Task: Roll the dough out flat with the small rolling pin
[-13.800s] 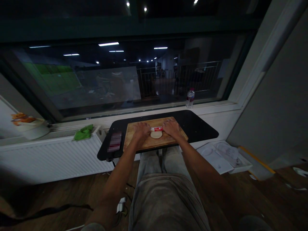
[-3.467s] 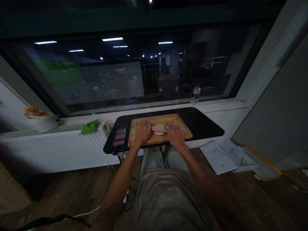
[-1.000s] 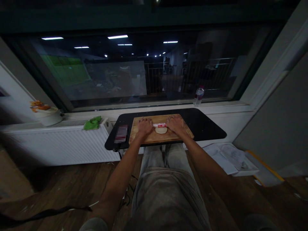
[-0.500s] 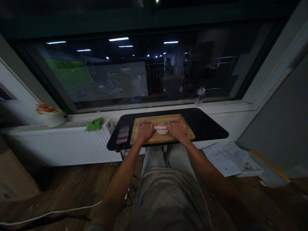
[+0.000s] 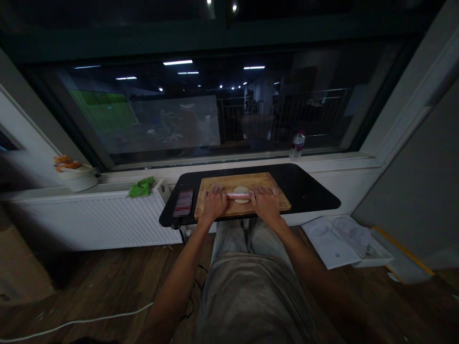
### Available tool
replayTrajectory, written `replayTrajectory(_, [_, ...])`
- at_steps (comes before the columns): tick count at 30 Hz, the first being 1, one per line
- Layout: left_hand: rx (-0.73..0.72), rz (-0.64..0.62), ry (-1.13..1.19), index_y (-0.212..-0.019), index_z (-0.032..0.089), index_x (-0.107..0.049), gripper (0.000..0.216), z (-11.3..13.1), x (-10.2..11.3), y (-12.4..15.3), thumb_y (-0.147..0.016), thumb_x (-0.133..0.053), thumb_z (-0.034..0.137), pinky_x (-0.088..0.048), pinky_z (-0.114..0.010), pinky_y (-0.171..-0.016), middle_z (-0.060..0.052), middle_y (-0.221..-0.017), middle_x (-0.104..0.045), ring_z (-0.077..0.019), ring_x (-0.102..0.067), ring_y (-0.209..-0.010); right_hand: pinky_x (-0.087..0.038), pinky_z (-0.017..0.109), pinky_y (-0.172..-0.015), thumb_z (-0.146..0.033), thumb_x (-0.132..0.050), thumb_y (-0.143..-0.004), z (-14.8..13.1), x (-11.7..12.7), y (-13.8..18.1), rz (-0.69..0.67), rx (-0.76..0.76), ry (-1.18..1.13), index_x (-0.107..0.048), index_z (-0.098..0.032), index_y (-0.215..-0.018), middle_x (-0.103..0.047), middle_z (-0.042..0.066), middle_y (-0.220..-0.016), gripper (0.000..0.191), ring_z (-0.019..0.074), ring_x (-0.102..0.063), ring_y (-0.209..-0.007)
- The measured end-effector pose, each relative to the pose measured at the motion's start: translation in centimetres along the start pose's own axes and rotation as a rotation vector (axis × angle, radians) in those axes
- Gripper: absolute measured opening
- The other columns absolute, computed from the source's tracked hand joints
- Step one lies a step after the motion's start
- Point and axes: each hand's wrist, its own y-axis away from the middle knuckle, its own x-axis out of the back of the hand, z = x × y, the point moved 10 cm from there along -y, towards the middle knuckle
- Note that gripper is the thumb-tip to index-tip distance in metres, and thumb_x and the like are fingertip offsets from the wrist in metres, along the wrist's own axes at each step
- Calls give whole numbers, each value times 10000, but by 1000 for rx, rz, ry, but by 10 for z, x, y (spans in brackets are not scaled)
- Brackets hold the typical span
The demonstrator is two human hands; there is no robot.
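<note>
A wooden cutting board (image 5: 273, 181) lies on a small black table (image 5: 308, 191). On the board sits a flat round piece of pale dough (image 5: 241, 190). Across the dough lies a red and white cylinder (image 5: 238, 195) used as a roller. My left hand (image 5: 215, 203) presses flat on the roller's left end, fingers stretched forward. My right hand (image 5: 265, 201) presses the same way on its right end. Both palms cover the roller's ends.
A blurred-out flat object (image 5: 183, 202) lies on the table left of the board. A water bottle (image 5: 297, 145) stands on the window sill. A green cloth (image 5: 141, 187) and a white bowl (image 5: 76, 177) rest on the radiator shelf. White paper trays (image 5: 340, 239) lie on the floor at right.
The roller and both hands have slid toward me over the dough, from its far edge to its near half. The head view shifted slightly.
</note>
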Motion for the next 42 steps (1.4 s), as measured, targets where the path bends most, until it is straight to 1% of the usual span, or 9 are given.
replayTrajectory(7, [48,88,235,-1644,176,-579,542,-12,-5,3,-1173,-385,360,-288,-721,-1386,-196,-1772,-524,-365,-352,-1735,-381,483,-1172,-393,-421,-1224,9,-17,5,-43,233,-100,-690,-223,-1567,-771,163,-1462,468,349,-625,-1378])
replayTrajectory(13, [138,414,495,-1653,147,-542,568,-38,25,13,-1151,-395,367,-419,-558,-1356,-233,-1671,-560,-343,-514,-1611,-410,496,-1183,-384,-391,-1226,31,-32,-15,-50,95,-186,-666,-244,-1579,-743,149,-1523,469,340,-604,-1432])
replayTrajectory(16, [149,317,445,-1615,169,-578,535,-25,19,9,-1128,-464,359,-469,-552,-1302,-214,-1563,-641,-354,-593,-1509,-428,507,-1189,-386,-354,-1227,45,-33,-33,-3,-44,-200,-623,-234,-1623,-726,168,-1546,502,345,-605,-1440])
replayTrajectory(21, [34,-25,173,-1629,202,-558,685,43,-12,-4,-1086,-620,615,-450,-559,-1256,-211,-1610,-626,-393,-578,-1491,-445,500,-1201,-383,-360,-1227,52,-33,-51,13,-106,-188,-608,-255,-1638,-696,156,-1594,497,337,-566,-1507])
replayTrajectory(25, [-50,-116,30,-1594,180,-581,814,76,-25,-9,-1036,-635,770,-412,-608,-1249,-250,-1579,-631,-437,-567,-1475,-449,488,-1203,-377,-372,-1225,55,-35,-52,14,-128,-191,-607,-277,-1639,-691,142,-1608,487,326,-559,-1520])
replayTrajectory(29, [-121,-136,69,-1594,171,-588,751,72,-28,-16,-1048,-676,679,-431,-598,-1254,-248,-1570,-650,-428,-580,-1485,-471,488,-1189,-388,-353,-1228,58,-37,-51,14,-134,-233,-613,-255,-1630,-692,146,-1604,496,331,-586,-1492])
replayTrajectory(35, [-312,-278,414,-1725,211,-491,791,64,-26,-20,-1025,-730,491,-445,-479,-1328,-162,-1735,-567,-342,-565,-1580,-494,434,-1176,-382,-360,-1232,59,-37,-49,-10,-106,-207,-625,-256,-1631,-734,138,-1547,495,306,-643,-1439])
replayTrajectory(39, [-257,-169,375,-1699,206,-511,916,58,-16,-21,-951,-827,628,-438,-554,-1322,-189,-1696,-580,-391,-539,-1581,-502,476,-1173,-404,-442,-1196,54,-37,-47,3,-63,-215,-662,-272,-1617,-736,148,-1545,493,348,-648,-1428])
replayTrajectory(42, [-237,-151,351,-1652,207,-557,851,56,-16,-20,-956,-834,609,-436,-583,-1310,-184,-1611,-648,-394,-576,-1531,-499,498,-1171,-434,-455,-1186,50,-38,-46,-27,-54,-211,-667,-259,-1608,-728,155,-1553,503,363,-639,-1438])
